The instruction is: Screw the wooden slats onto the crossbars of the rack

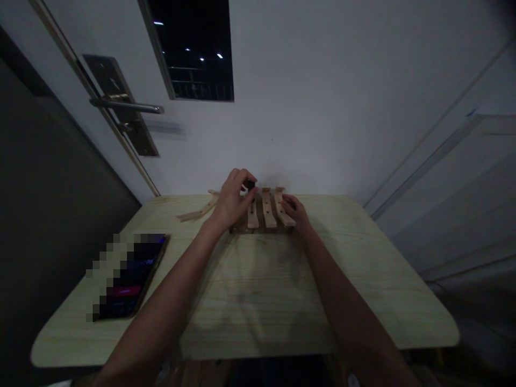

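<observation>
A wooden rack (266, 215), built of pale, flat slats with small holes laid side by side over a darker base, is set at the far middle of the table (258, 301), close to the white wall (322, 107). Three slats are seen on it, each narrow, slightly curved and smooth, with rounded far ends. The left hand (233, 200) is placed over the left end of the rack, its fingers curled narrowly and pinched around a small black piece (250, 184) held just above the leftmost slat; what that piece is cannot be told. The right hand (295, 210) is laid on the right end of the rack, fingers loosely bent and resting against the rightmost slat, with nothing gripped. A loose wooden slat (198, 210), of the same pale wood and bent shape, is found flat on the table just left of the left hand. The table top is light, with a fine straight grain and rounded corners. A dark phone (131, 277) with a lit screen is laid near the left edge, well apart from the rack. A metal door handle (128, 105) is seen at the far left.
</observation>
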A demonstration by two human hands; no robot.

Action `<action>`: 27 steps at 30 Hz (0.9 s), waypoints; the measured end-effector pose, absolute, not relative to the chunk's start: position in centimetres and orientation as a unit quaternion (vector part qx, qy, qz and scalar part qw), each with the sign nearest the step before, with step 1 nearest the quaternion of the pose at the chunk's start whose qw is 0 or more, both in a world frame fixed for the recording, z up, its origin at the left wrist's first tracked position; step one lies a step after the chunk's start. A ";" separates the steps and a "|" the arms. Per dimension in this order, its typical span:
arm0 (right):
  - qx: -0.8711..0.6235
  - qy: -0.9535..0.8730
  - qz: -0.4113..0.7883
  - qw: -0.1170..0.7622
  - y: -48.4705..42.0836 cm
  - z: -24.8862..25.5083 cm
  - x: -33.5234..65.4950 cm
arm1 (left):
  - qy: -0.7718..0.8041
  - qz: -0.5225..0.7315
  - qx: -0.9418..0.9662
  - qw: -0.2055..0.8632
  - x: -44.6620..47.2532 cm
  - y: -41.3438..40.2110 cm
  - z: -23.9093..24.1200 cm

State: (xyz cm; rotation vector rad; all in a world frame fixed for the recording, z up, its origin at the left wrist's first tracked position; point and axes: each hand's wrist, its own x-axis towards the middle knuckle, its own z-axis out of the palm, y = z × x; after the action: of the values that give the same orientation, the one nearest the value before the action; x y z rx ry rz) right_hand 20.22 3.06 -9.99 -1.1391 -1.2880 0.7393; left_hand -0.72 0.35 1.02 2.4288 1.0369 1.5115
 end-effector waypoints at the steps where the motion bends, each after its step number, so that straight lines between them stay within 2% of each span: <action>1: -0.488 -0.555 0.321 0.593 3.1 -10.0 20.2 | 0.336 0.494 0.800 0.054 -0.8 0.3 1.1; 12: -0.483 -0.555 0.325 0.594 3.3 -10.2 20.3 | 0.328 0.460 0.823 0.054 -1.2 0.4 0.9; 27: -0.482 -0.553 0.324 0.597 3.1 -10.0 20.1 | 0.313 0.506 0.803 0.042 -0.8 0.2 1.5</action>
State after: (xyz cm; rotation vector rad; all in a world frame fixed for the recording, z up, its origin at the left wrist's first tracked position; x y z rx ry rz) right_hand 20.09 3.08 -9.97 -1.1191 -1.2829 0.7522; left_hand -0.83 0.16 1.46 2.4558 0.9589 1.5474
